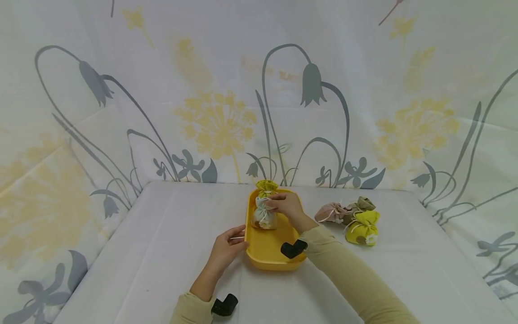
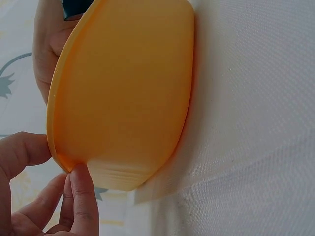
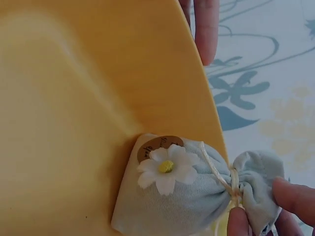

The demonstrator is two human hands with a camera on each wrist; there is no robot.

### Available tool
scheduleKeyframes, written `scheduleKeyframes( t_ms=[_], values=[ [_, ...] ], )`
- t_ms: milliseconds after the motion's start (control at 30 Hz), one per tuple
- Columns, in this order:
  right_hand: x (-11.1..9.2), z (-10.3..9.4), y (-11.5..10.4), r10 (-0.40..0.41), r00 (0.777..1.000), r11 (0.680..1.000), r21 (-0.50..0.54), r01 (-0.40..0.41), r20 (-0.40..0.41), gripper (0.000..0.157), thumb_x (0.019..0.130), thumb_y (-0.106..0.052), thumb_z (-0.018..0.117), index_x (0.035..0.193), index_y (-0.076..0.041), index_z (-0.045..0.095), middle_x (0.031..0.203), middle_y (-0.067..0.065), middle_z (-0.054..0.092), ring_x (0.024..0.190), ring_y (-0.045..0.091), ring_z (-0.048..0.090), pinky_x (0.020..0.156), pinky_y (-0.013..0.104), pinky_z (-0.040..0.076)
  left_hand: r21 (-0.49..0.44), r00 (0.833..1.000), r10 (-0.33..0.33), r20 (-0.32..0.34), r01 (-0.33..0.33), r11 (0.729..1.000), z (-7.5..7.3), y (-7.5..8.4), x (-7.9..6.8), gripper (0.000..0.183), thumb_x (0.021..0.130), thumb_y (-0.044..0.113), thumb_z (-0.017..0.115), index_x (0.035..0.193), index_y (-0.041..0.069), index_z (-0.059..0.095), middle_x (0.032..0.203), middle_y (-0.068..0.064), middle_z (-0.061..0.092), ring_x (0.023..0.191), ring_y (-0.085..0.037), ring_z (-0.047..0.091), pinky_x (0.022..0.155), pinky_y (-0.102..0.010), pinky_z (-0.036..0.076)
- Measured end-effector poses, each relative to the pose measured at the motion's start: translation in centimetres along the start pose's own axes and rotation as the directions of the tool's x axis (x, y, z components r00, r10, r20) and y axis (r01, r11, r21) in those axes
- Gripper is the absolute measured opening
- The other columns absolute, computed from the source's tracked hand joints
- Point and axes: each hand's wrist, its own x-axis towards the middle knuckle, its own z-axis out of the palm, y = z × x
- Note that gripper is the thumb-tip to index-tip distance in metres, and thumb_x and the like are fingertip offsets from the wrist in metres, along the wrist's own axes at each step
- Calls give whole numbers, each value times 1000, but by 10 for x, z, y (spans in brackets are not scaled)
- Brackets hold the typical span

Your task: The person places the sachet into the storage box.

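A yellow tray stands on the white-covered table. My right hand pinches the tied neck of a pale grey-blue drawstring sachet, which carries a white flower and a brown label. The sachet is inside the tray, near its left wall. Behind it, at the tray's far end, is a yellow-green sachet, partly hidden by the pale one. My left hand holds the tray's left rim, thumb and fingers on the edge, as the left wrist view shows.
Right of the tray lie a pink sachet, an olive-brown sachet and a bright yellow sachet, close together. Black wrist mounts sit on both arms. A flower-printed cloth hangs behind the table.
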Motion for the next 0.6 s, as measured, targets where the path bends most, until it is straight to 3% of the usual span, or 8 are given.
scheduleKeyframes(
  t_ms=[267, 600],
  values=[
    [-5, -15, -4, -42, 999, 994, -97, 43, 16, 26, 82, -12, 71, 104, 3, 68, 106, 13, 64, 92, 25, 62, 86, 40, 49, -5, 1000, 10, 4, -10, 1000, 0, 0, -1, 48, 81, 2, 65, 128, -2, 54, 115, -18, 57, 98, -24, 59, 79, -29, 51],
    [-18, -30, -7, -66, 996, 996, -61, 70, 66, 30, 85, -9, 67, 111, 7, 64, 108, 14, 64, 95, 26, 62, 84, 37, 50, 0, 1000, 0, -3, 0, 1000, 0, 2, -2, 49, 81, 3, 66, 129, -1, 53, 115, -19, 57, 100, -25, 59, 79, -30, 51]
  ],
)
